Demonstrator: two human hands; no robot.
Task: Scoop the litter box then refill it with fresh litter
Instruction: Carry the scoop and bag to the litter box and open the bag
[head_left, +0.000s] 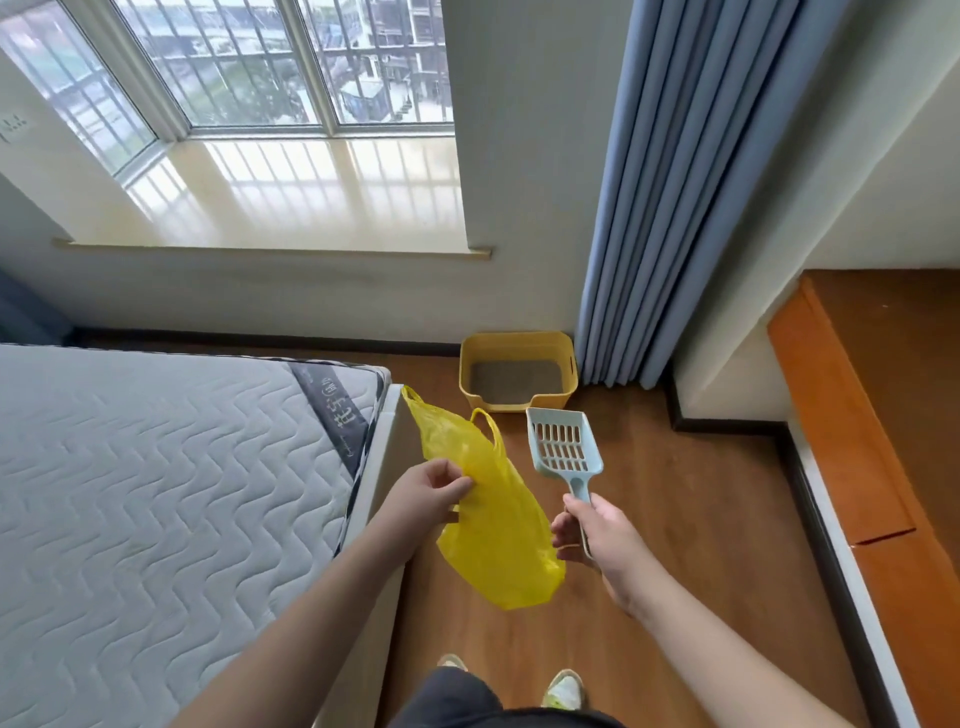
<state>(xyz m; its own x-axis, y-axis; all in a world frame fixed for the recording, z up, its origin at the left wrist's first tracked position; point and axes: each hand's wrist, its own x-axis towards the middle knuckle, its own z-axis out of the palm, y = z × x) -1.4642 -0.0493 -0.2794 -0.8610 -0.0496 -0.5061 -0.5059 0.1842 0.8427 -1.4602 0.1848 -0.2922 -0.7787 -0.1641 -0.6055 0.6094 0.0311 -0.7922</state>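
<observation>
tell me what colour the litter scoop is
Pale blue; the litter scoop shows best in the head view.

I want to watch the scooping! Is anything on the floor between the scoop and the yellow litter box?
Nothing visible: only bare wooden floor lies between the scoop in the right hand and the litter box.
</observation>
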